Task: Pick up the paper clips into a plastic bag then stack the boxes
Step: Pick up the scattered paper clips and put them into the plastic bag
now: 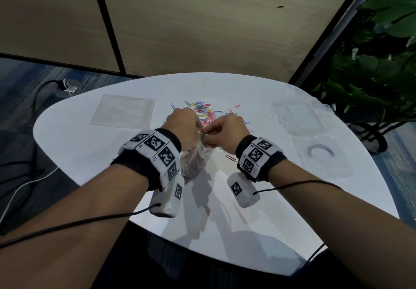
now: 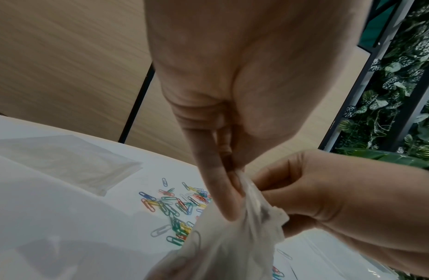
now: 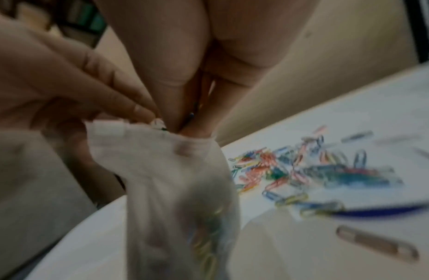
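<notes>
A white counter (image 1: 94,153) with rounded corners carries everything. Far left on it lies a flat clear bag (image 1: 122,113); at the right lie clear plastic boxes (image 1: 297,117), one nearer with a ring shape inside (image 1: 320,151). Held above the counter's middle hangs the plastic bag (image 1: 193,160), some coloured clips already inside. The left hand (image 1: 182,126) pinches its mouth between thumb and fingers. The right hand (image 1: 225,131), fingers curled together, pinches a few clips at the bag's opening. Beyond the hands lies the scattered heap of paper clips (image 1: 202,109); single ones lie nearer right.
</notes>
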